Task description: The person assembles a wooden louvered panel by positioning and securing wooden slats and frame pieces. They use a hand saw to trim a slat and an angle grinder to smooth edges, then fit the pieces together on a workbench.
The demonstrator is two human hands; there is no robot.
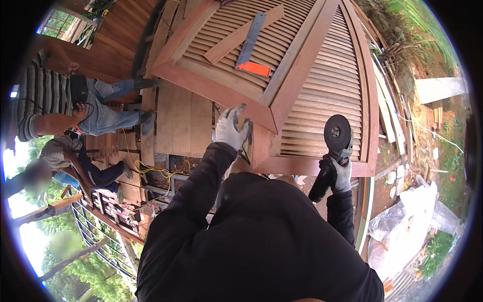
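My right hand (343, 177), in a pale glove, grips a black angle grinder (323, 180) over the near right corner of a louvered wooden panel (322, 108). The grinder's round dark disc (336, 131) faces up. My left hand (230, 127), gloved too, has its fingers apart and holds nothing. It is at the near edge of a second louvered panel (209, 92), by the joint between the two; I cannot tell whether it touches the wood. On that second panel lie a try square with an orange handle (254, 68) and a loose wooden strip (236, 40), crossing each other.
Wide planks (183, 121) lie left of the panels. A person in a striped shirt (48, 95) stands at the left, and another person (68, 156) sits below. A yellow cord (158, 172) winds between them and me. Clear plastic sheeting (402, 221) lies on the right.
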